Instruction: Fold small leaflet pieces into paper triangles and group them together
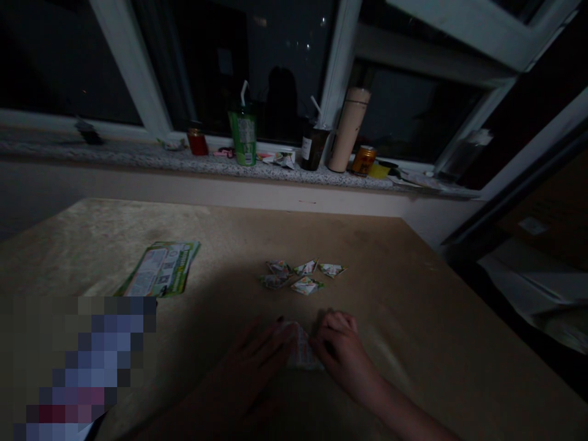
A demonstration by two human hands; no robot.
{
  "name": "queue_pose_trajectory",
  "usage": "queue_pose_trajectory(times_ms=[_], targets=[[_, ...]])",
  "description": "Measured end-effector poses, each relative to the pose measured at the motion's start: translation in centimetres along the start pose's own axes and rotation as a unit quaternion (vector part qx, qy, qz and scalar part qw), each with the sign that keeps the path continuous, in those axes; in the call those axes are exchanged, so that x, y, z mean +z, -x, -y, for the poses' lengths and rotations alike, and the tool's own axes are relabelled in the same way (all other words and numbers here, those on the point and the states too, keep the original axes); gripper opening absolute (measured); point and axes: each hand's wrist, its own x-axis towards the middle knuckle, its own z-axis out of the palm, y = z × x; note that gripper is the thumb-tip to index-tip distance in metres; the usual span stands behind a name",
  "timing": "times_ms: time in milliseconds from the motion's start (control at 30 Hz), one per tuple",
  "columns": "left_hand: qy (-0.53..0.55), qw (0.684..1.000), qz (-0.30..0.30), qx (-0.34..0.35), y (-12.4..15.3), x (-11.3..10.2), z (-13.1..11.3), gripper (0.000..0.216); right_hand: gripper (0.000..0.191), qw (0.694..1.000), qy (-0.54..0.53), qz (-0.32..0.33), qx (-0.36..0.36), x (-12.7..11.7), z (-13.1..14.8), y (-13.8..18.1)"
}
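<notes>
A piece of printed paper (301, 349), folded to a point at its top, lies on the table between my hands. My left hand (257, 355) rests flat over its left side with the fingers stretched out, dim in shadow. Curled at the right edge of the paper is my right hand (340, 343), with thumb and fingers closed on that edge. Just beyond my hands sit several small folded paper triangles, among them a front one (307, 285) and a right one (333, 269).
On the brown table (427, 343), a stack of green printed leaflets (160, 269) lies to the left. The window sill (156, 158) behind carries a green cup (245, 138) with a straw, a dark drink cup (313, 147), a pink thermos (349, 131), an orange can (363, 160) and a red jar (197, 144).
</notes>
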Motion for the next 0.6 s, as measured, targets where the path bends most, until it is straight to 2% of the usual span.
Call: queue_pose_trajectory(times_ms=[133,333,500,600], targets=[[0.017,0.999,0.032,0.004,-0.13,0.09,-0.17,0.077,0.02,1.0,0.0,-0.001,0.007,0.07,-0.03,-0.04],[0.026,0.999,0.024,-0.006,-0.13,0.11,-0.38,0.075,0.019,1.0,-0.023,-0.018,0.01,-0.12,-0.11,0.03],[0.027,1.0,0.007,-0.009,-0.2,0.18,-0.57,0.077,0.006,0.999,-0.028,-0.032,0.008,-0.27,0.02,0.11],[0.035,0.999,0.013,0.0,-0.21,0.28,-0.51,0.08,0.009,0.999,-0.019,-0.041,0.016,-0.16,-0.03,0.09]])
